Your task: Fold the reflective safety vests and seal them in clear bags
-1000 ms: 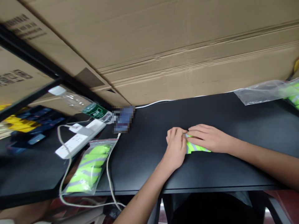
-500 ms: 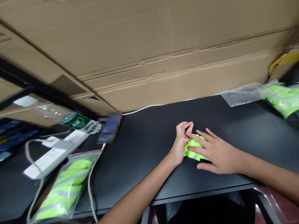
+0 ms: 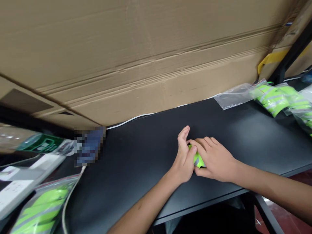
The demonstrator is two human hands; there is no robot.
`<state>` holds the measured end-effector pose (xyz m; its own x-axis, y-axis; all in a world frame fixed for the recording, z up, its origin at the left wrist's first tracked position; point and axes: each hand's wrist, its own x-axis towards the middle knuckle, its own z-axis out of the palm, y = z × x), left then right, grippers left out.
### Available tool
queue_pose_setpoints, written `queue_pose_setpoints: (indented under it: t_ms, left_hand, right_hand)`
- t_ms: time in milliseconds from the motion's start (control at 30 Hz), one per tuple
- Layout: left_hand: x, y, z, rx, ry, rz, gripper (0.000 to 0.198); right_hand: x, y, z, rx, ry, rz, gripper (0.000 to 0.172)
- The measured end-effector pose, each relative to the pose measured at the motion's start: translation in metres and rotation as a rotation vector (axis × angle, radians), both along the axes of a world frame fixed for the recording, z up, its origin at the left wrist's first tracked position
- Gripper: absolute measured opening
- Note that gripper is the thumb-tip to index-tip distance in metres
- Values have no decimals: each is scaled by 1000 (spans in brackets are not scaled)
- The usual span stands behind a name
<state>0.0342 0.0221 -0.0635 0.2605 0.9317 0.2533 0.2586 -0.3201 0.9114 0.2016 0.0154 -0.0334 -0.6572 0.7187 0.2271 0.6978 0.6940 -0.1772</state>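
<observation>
A left hand (image 3: pixel 184 156) and a right hand (image 3: pixel 214 159) are gripping a folded neon-yellow reflective vest (image 3: pixel 198 160) between them, pressing it near the middle of a black counter (image 3: pixel 136 185), while bagged vests (image 3: pixel 273 99) are lying along the counter's far right edge.

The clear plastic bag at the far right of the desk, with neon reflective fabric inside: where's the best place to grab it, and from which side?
Pinch the flat, empty clear end of the bag, coming from the left, towards the right hand on the folded neon fabric. That end lies loose on the black desk, while the filled part sits close beside another bag.
</observation>
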Motion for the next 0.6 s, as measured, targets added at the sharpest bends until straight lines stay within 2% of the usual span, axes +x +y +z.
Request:
queue_pose_setpoints:
  t_ms: [100, 267, 367, 467, 533, 600]
  left_hand:
    - [1, 0, 1, 41, 36, 15, 53]
    - [1, -4, -1, -42, 55, 71, 50]
    - [-3, 0, -3, -62, 55, 75, 47]
    - [0, 25, 2, -15, 152, 53, 40]
    - [12, 55, 14, 60, 317, -2, 39]
    - [36, 92, 28, 125, 409, -89, 38]
  right_hand:
    - [-3, -3, 3, 14, -38, -49, 68]
    - [-9, -12, 3, 98, -121, -88, 47]
    - [-11, -14, 2, 139, -158, -128, 45]
    - [-8, -15, 0, 162, -155, -158, 51]
    - [-1, -16, -1, 165, -152, -163, 55]
    - [11, -17, -2, 157, -148, -171, 56]
